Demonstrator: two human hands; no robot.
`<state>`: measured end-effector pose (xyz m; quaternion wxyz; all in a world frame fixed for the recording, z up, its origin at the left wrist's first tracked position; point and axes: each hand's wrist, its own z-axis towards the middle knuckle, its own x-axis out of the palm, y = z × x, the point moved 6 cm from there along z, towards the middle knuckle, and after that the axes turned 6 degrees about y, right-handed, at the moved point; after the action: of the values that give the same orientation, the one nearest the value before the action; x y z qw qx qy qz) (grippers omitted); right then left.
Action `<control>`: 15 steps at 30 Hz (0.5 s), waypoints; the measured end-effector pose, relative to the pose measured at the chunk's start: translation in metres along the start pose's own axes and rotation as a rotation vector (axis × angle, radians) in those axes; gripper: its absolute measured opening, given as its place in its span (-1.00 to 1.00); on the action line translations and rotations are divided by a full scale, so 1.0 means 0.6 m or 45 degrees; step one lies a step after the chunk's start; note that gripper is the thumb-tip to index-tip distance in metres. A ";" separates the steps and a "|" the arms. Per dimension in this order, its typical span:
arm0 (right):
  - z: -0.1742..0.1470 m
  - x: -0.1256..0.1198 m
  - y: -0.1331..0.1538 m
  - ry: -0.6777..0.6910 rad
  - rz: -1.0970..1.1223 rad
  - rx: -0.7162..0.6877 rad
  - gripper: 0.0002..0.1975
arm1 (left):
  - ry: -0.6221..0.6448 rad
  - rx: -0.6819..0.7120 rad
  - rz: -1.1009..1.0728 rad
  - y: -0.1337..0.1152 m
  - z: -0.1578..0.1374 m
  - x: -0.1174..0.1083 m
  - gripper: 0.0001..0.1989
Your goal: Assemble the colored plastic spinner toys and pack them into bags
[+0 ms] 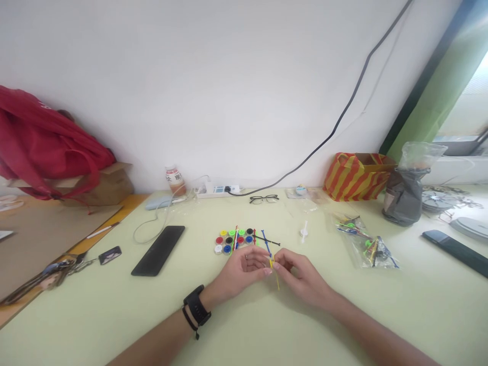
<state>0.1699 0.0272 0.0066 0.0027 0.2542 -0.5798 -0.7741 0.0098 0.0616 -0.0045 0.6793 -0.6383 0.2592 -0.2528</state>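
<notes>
In front of me, my right hand (301, 277) pinches a thin yellow plastic stick (277, 281) between thumb and forefinger. My left hand (244, 269), wearing a black watch, closes on the same stick from the other side, its thumb and fingertips meeting near the stick's upper part. Just beyond the fingers lies a blue arrow-like stick (266, 241), with a black one (269, 240) crossing behind it. Past my left hand sit several small round pieces with coloured centres (223, 233), with red, white and green sticks lying across them.
Right of my hands are bags of coloured parts (377, 251) and a white piece (304, 232). A black phone-like slab (158, 251) lies left. Glasses (264, 199), a power strip (217, 191) and a bottle (175, 180) stand toward the wall, with a striped bag (356, 178) at right.
</notes>
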 end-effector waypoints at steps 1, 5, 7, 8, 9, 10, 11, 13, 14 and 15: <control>0.001 -0.008 -0.001 -0.045 -0.051 -0.012 -0.74 | -0.050 0.034 0.104 -0.005 -0.002 -0.002 -0.56; 0.003 -0.065 -0.009 -0.368 -0.336 -0.061 -0.79 | -0.317 0.196 0.778 -0.034 -0.013 -0.021 -0.67; 0.005 -0.095 -0.018 -0.491 -0.405 -0.052 -0.81 | -0.400 0.265 1.046 -0.046 -0.015 -0.030 -0.75; 0.006 -0.108 -0.023 -0.531 -0.422 -0.043 -0.81 | -0.437 0.285 1.130 -0.050 -0.015 -0.036 -0.76; 0.007 -0.119 -0.029 -0.563 -0.440 -0.035 -0.81 | -0.471 0.292 1.197 -0.052 -0.015 -0.042 -0.76; 0.008 -0.128 -0.034 -0.589 -0.465 -0.030 -0.81 | -0.495 0.288 1.256 -0.053 -0.013 -0.048 -0.74; 0.008 -0.134 -0.039 -0.612 -0.500 -0.026 -0.80 | -0.512 0.276 1.309 -0.053 -0.012 -0.052 -0.73; 0.009 -0.140 -0.050 -0.655 -0.598 -0.009 -0.78 | -0.524 0.256 1.395 -0.052 -0.010 -0.059 -0.70; 0.010 -0.139 -0.056 -0.664 -0.655 0.005 -0.78 | -0.526 0.252 1.427 -0.051 -0.009 -0.061 -0.70; 0.011 -0.137 -0.062 -0.661 -0.715 0.018 -0.78 | -0.526 0.250 1.452 -0.050 -0.009 -0.062 -0.70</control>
<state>0.2500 0.0701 0.0064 -0.3581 0.1987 -0.4746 -0.7792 -0.0216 0.0807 0.0264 0.7995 -0.3692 0.3982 0.2566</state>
